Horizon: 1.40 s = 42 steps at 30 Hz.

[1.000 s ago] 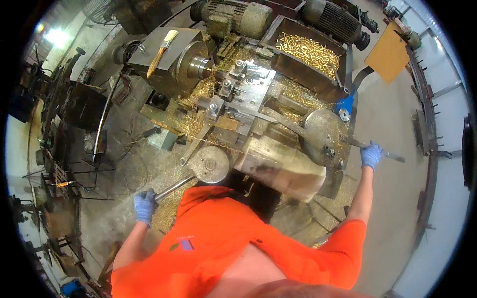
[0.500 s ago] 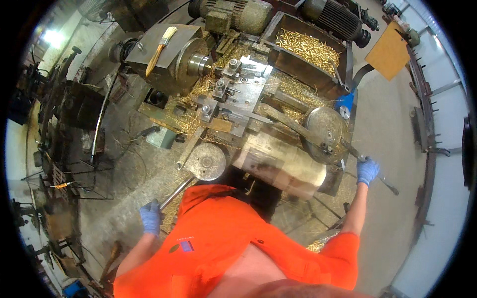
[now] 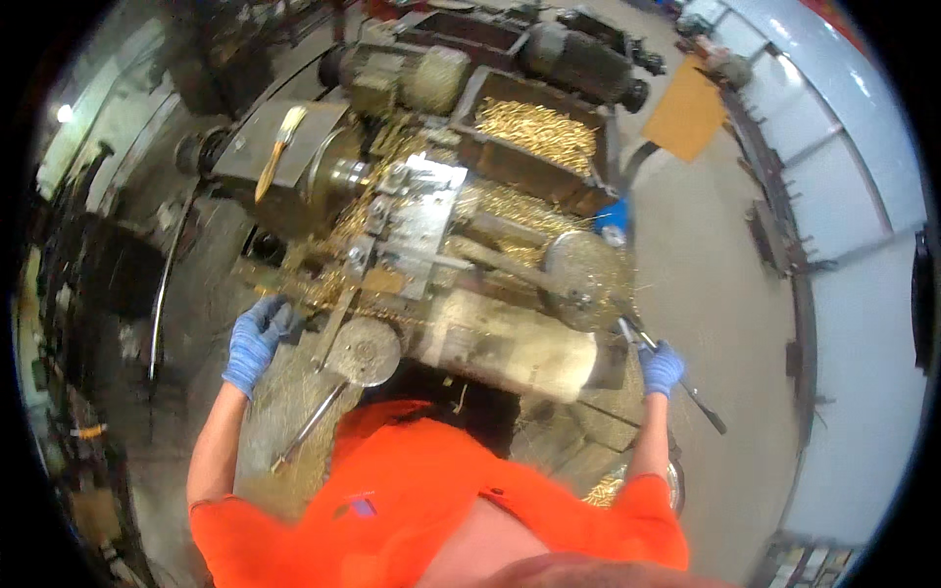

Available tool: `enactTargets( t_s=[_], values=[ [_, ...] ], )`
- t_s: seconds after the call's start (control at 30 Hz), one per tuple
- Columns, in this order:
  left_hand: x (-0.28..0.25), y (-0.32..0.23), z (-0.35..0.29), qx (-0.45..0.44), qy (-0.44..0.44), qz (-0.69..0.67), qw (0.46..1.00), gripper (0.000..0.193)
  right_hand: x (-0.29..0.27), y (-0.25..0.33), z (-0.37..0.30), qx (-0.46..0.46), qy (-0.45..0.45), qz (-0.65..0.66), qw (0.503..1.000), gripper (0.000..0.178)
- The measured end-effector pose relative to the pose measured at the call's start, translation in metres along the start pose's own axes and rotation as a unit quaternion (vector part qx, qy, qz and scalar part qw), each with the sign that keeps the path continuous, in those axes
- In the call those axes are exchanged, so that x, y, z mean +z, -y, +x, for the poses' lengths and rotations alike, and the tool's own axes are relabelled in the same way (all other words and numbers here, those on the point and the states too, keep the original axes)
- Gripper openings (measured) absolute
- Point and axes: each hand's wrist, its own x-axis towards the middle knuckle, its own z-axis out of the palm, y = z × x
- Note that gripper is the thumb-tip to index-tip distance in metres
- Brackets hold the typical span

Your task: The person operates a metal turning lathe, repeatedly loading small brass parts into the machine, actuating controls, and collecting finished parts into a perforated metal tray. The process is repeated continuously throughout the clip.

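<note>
My right hand (image 3: 662,368), in a blue glove, is closed around a long metal lever (image 3: 694,394) fixed to the round disc (image 3: 585,279) at the machine's right. At the front left of the lathe, my gloved left hand (image 3: 257,343) is raised with its fingers bent together. What they hold, if anything, is hidden. A second lever (image 3: 309,428) slants down from the smaller round disc (image 3: 365,352), with no hand on it. Beyond it, the tool slide (image 3: 420,220) faces the chuck (image 3: 345,174), among brass shavings.
A wooden-handled brush (image 3: 280,154) lies on the headstock. Behind the slide, a metal bin (image 3: 534,165) holds many small brass pieces. A pale sheet (image 3: 515,343) covers the machine's front. Motors stand at the back, and an orange-brown board (image 3: 686,108) at the far right.
My left hand has let go of the left lever and moved up toward the lathe's front. My right hand stays on its lever. The whole view has shifted.
</note>
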Motion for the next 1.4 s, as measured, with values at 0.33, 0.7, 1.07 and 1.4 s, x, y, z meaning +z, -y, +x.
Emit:
enactTargets(
  t_s=[0.33,0.7,1.07,1.4],
  values=[
    [0.032,0.026,0.026,0.130,0.041,0.368,0.920,0.023,-0.015,0.005,0.004,0.068,0.067,-0.004,0.995,0.032],
    [-0.077,0.359,-0.148,-0.175,0.269,0.533,0.783,0.028,-0.015,0.010,0.003,0.049,0.109,0.021,0.993,0.034],
    [-0.033,0.104,-0.054,-0.064,0.087,0.291,0.950,0.024,0.003,-0.117,-0.016,0.041,0.101,-0.030,0.994,0.036],
    [0.057,0.004,-0.076,0.047,0.213,0.469,0.856,0.030,0.014,-0.175,-0.001,0.062,0.256,-0.127,0.956,0.035]
  ],
)
